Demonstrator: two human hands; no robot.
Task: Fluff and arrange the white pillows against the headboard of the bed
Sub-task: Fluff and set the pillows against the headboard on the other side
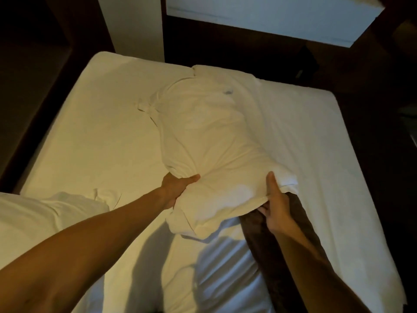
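Observation:
A long white pillow (209, 136) lies lengthwise down the middle of the bed (101, 132), its far end near the dark headboard (225, 48). My left hand (178, 188) grips the pillow's near left corner, thumb on top. My right hand (274, 206) pinches the near right corner, thumb on top and fingers underneath. A second white pillow (45, 218) rests at the bed's near left edge, beside my left forearm.
A dark brown cloth strip (270, 256) runs across a striped white duvet (221, 267) near me, under my right arm. A white wall panel (135, 26) and a lit white surface (270, 16) stand behind the headboard. Dark floor borders both sides of the bed.

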